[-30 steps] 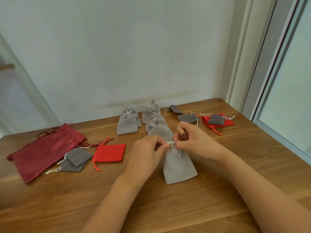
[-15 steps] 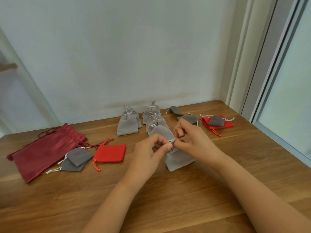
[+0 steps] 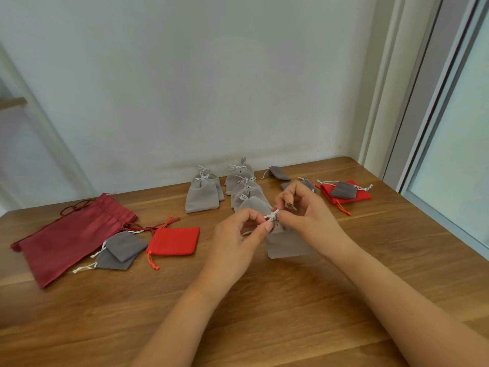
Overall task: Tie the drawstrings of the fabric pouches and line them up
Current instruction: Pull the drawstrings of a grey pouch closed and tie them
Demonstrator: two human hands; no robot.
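While left hand (image 3: 235,237) and right hand (image 3: 311,218) pinch the drawstring (image 3: 272,215) atop the grey pouch (image 3: 288,246), an uneven pull could let the cord slip; the knot would loosen.

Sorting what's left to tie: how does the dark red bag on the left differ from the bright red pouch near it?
The dark red bag is far larger than the bright red pouch. The bag's neck is puckered; the pouch's mouth lies smooth. Both lie flat on the table, cords loose.
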